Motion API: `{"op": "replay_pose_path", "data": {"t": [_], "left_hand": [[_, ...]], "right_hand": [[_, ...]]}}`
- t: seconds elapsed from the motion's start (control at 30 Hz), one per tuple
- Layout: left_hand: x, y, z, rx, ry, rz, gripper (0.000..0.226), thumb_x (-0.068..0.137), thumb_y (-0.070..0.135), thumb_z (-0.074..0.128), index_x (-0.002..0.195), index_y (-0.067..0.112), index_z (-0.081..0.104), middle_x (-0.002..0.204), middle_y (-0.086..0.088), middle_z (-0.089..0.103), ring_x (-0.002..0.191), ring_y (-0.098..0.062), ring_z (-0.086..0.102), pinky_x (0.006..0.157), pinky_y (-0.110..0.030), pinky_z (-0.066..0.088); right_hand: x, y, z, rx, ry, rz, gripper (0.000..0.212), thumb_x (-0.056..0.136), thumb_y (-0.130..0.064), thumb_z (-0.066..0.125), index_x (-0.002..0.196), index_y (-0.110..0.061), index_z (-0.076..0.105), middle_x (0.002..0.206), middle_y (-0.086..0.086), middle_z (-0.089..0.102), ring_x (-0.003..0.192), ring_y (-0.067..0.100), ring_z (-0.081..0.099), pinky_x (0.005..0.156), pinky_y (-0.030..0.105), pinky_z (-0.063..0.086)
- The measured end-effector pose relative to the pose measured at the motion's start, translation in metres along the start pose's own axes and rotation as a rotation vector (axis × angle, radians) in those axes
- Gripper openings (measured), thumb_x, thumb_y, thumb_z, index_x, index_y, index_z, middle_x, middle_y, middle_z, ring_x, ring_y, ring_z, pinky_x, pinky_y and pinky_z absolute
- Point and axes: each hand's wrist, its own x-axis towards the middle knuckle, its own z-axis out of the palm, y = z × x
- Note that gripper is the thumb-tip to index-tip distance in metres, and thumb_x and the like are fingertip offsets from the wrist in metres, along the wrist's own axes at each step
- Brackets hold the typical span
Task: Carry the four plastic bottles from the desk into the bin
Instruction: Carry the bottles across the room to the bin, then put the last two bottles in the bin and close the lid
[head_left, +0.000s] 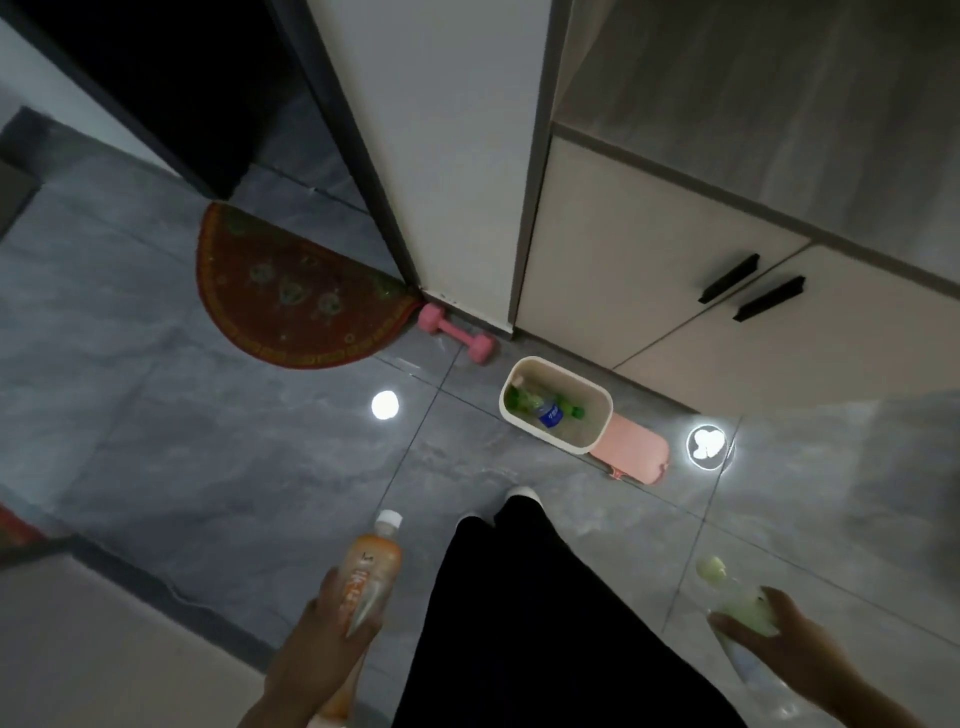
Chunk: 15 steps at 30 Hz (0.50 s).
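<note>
My left hand (317, 644) grips an orange-labelled plastic bottle (370, 566) with a white cap, pointing up and away from me. My right hand (774, 642) holds a clear bottle (740, 605) with a pale green cap and label, tilted to the upper left. On the floor ahead stands a cream bin (597, 434) with its opening toward me. Inside lie two bottles: a green one (522, 399) and one with a blue label (549, 414). Both hands are well short of the bin, one on each side of my dark trouser legs.
A pink dumbbell (457, 332) lies left of the bin by a white pillar (441, 156). A pink flat item (631, 451) lies beside the bin. A red half-round mat (291, 291) covers the floor by a dark doorway. Cabinets with black handles (727, 278) rise behind the bin.
</note>
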Motion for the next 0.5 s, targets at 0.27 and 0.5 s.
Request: {"op": "replay_pose_path", "data": {"t": [0.27, 0.5], "left_hand": [[0.099, 0.107, -0.003, 0.348, -0.011, 0.231, 0.09, 0.078, 0.055, 0.058, 0.146, 0.03, 0.006, 0.139, -0.002, 0.044, 0.117, -0.023, 0.056, 0.09, -0.034, 0.047], [0.203, 0.189, 0.017, 0.706, -0.013, 0.518, 0.085, 0.079, 0.06, 0.049, 0.144, 0.031, 0.003, 0.13, -0.003, 0.047, 0.104, -0.022, 0.06, 0.071, -0.032, 0.042]], "right_hand": [[0.05, -0.074, 0.014, 0.111, -0.022, -0.124, 0.086, 0.066, -0.052, 0.076, 0.135, -0.018, 0.04, 0.122, 0.014, 0.059, 0.115, 0.032, 0.056, 0.086, 0.033, 0.04], [0.106, -0.122, 0.039, 0.181, -0.025, -0.166, 0.086, 0.068, -0.063, 0.066, 0.138, -0.027, 0.032, 0.104, -0.002, 0.05, 0.093, 0.018, 0.049, 0.08, 0.027, 0.037]]}}
